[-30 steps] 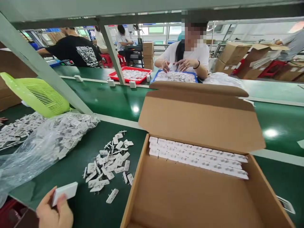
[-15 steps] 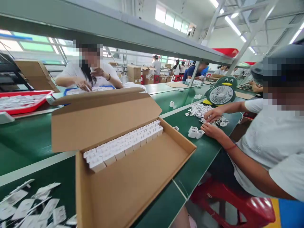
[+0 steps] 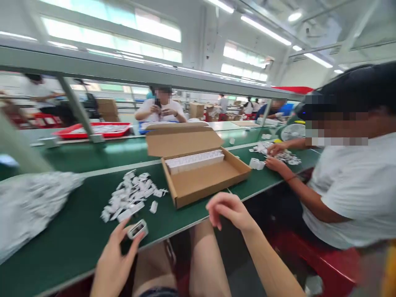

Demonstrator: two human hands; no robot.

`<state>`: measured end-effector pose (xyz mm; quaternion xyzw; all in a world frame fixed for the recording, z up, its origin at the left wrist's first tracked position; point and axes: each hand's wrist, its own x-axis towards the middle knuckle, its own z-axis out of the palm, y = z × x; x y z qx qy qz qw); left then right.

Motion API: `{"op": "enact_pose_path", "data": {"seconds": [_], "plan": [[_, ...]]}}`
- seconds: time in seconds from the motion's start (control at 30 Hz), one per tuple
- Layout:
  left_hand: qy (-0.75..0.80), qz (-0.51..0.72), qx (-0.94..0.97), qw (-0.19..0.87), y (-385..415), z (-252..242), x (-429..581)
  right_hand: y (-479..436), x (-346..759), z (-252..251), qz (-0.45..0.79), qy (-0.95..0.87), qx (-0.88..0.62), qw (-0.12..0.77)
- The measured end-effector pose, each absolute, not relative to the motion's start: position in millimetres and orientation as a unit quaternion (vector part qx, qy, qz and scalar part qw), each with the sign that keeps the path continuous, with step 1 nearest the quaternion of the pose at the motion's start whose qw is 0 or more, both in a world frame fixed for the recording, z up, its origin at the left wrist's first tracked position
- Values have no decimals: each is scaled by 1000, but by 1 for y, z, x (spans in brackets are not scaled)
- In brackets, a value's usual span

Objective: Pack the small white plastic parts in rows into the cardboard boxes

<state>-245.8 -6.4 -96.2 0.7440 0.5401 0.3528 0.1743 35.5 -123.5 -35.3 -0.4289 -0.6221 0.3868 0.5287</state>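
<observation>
Between thumb and fingers, my left hand (image 3: 116, 251) grips a white charger housing (image 3: 138, 229), its end with dark slots turned up. The grip is over the table's near edge. Just beyond it is a loose pile of white plastic parts (image 3: 131, 194), with a single white piece (image 3: 154, 207) lying apart at its right. My right hand (image 3: 229, 208) hangs above my lap, in front of the cardboard box, fingers loosely bent and nothing visible in them. The open cardboard box (image 3: 213, 177) has rows of white chargers (image 3: 194, 161) along its back side.
A clear plastic bag of white parts (image 3: 40, 206) lies at the left. On the right a co-worker's hands (image 3: 276, 154) handle small white parts beside several housings (image 3: 256, 163). A red tray (image 3: 108, 130) stands across the green table (image 3: 83, 222), below a long metal beam (image 3: 148, 78).
The view has swung left and drawn back from the cardboard box. Both my hands, out of view before, now show, the left with a charger housing. The co-worker at right keeps handling parts.
</observation>
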Motion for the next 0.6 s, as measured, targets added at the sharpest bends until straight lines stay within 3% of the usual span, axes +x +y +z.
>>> {"op": "enact_pose_path", "data": {"seconds": [0.07,0.23,0.37,0.5,0.6], "plan": [[534,358,740,197,-14,-91,-245,-91,4,-30,290,-692,-450,484],[568,395,697,189,-28,-81,-267,-30,-93,-43,-27,-843,-491,216],[557,393,686,255,-40,-73,-279,-12,-101,-55,-91,-862,-496,58],[511,350,712,331,-31,-58,-276,-5,-83,-58,-60,-855,-506,90],[507,304,735,333,-15,-50,-274,-5,-80,-61,30,-809,-539,233]]}}
